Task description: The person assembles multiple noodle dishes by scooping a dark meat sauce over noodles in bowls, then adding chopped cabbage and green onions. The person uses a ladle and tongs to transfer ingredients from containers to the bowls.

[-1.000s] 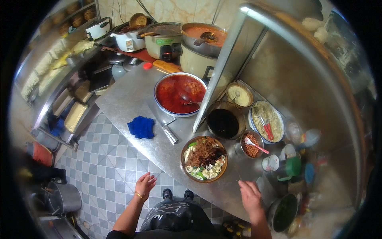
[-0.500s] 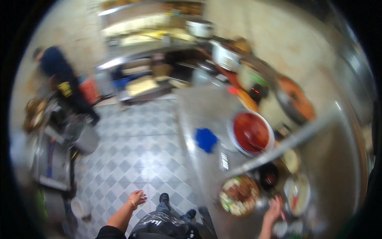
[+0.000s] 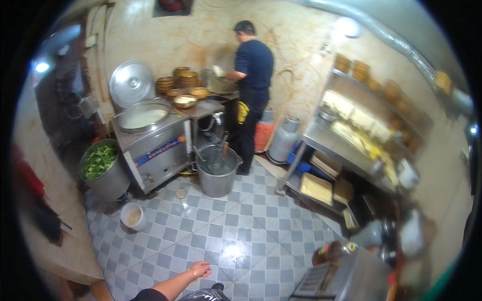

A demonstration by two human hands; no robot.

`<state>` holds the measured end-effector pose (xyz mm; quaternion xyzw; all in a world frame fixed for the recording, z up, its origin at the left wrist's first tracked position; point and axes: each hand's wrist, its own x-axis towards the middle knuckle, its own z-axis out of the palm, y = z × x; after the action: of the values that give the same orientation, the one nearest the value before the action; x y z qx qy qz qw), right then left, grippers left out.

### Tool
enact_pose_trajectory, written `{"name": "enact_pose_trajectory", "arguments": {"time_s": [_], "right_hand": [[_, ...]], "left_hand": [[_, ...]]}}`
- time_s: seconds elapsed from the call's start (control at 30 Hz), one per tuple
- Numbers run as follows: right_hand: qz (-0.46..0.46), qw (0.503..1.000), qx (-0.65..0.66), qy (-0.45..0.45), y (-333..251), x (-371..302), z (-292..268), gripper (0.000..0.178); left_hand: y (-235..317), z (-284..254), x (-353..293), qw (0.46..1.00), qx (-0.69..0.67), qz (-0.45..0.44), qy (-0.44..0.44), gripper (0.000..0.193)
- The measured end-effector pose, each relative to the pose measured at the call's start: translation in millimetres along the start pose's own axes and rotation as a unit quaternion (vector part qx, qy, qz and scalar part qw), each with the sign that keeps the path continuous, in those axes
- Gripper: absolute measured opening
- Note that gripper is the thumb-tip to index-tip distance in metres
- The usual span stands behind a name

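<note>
My left hand (image 3: 202, 269) hangs over the tiled floor (image 3: 236, 253) at the lower middle, fingers loosely apart and holding nothing. A bracelet circles its wrist, and a dark short sleeve shows higher up the arm. My right hand is out of the picture. Ahead stands a tall metal pot (image 3: 217, 181) with long handles sticking out of it. To its left is a steel cooker (image 3: 160, 168) with a wide round pan of pale liquid on top. A large pot of chopped leafy greens (image 3: 100, 161) stands beside the cooker, near a white bucket (image 3: 133, 216).
A co-worker (image 3: 253, 72) in dark clothes stands at the back by stacked brown bowls (image 3: 188, 79). Gas cylinders (image 3: 285, 138) stand by the wall. A steel shelf unit (image 3: 321, 131) fills the right side. Nearer, a bottle (image 3: 329, 252) stands by a metal counter (image 3: 346, 281).
My view has swung left and up, from the counter with the bowls toward the cooker and co-worker. The right hand has left the picture; the left remains free over the floor.
</note>
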<state>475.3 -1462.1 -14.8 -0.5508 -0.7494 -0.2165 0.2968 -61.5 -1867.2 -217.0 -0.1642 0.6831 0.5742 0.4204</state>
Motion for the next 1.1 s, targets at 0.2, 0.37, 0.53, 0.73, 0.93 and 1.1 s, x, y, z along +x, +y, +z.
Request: {"name": "enact_pose_trajectory", "arguments": {"time_s": [0.2,0.37,0.53,0.73,0.93,1.1], "right_hand": [[-0.116,0.976,-0.001,-0.185,-213.5,6.0,105.8,0.032],[-0.042,0.928,-0.137,-0.343,-277.7,21.8,234.2,0.033],[-0.105,0.936,0.091,-0.324,-470.0,129.8,392.9,0.027],[-0.374,0.778,0.256,-0.435,-932.3,240.4,434.9,0.044],[-0.344,0.688,0.224,-0.599,-1229.4,249.5,384.1,0.041],[-0.382,0.645,0.3,-0.59,-1287.8,187.8,404.0,0.033]], "left_hand": [[203.6,-36.9,116.1,0.991,-0.089,0.095,-0.015,0.044],[352.2,-90.7,228.7,0.969,-0.209,0.135,0.016,0.043],[487.3,-176.2,310.3,0.926,-0.326,0.133,0.134,0.039],[652.4,-339.4,419.1,0.852,-0.432,0.252,0.153,0.035],[868.2,-494.0,615.1,0.814,-0.473,0.314,0.126,0.039],[991.5,-576.0,777.8,0.789,-0.5,0.335,0.124,0.057]]}}
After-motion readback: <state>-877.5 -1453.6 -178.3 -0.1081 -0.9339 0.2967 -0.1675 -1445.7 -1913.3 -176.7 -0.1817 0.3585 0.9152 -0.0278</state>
